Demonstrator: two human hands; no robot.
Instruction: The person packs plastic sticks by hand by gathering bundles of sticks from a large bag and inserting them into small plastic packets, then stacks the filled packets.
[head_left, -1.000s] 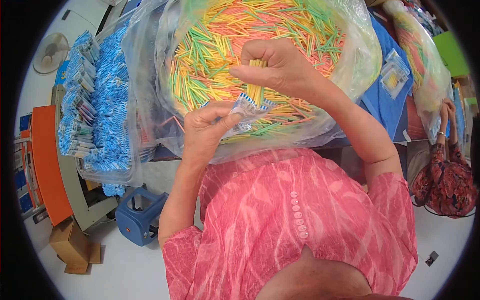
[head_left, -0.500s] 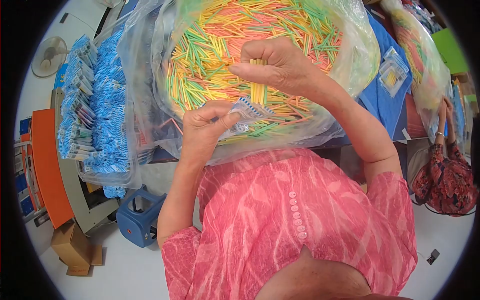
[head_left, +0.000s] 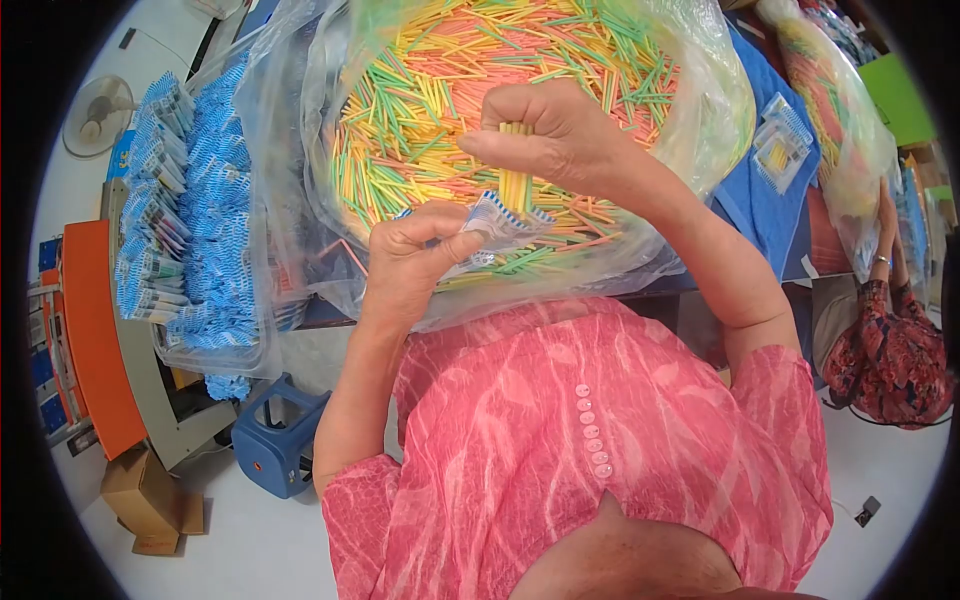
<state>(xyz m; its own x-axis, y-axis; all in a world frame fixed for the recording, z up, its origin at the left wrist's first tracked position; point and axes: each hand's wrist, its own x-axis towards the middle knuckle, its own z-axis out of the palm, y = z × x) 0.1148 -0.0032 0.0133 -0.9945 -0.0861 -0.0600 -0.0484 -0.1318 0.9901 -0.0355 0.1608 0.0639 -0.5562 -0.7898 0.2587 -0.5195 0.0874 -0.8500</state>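
In the head view, my right hand (head_left: 565, 130) is closed around a small bundle of thin yellow sticks (head_left: 515, 187), which hang downward below the fist. Just beneath, my left hand (head_left: 412, 258) pinches a small clear plastic packet (head_left: 503, 228) with blue-and-white markings along its top. The lower ends of the sticks reach the packet's opening; how deep they sit inside is hard to tell. Behind both hands lies a large heap of yellow, pink and green sticks (head_left: 470, 85) inside a wide clear plastic bag (head_left: 715, 110).
Many blue-and-white packets (head_left: 215, 190) fill a plastic-lined container on the left. On the right, a filled packet (head_left: 781, 153) rests on a blue towel (head_left: 740, 200), beside another bag of sticks (head_left: 840, 130). A co-worker's arms (head_left: 885, 235) show at far right. A blue stool (head_left: 280, 435) stands below.
The packet in my left hand has risen slightly and opens wider around the lower ends of the sticks. My right hand stays almost in place. The co-worker's hands have shifted slightly.
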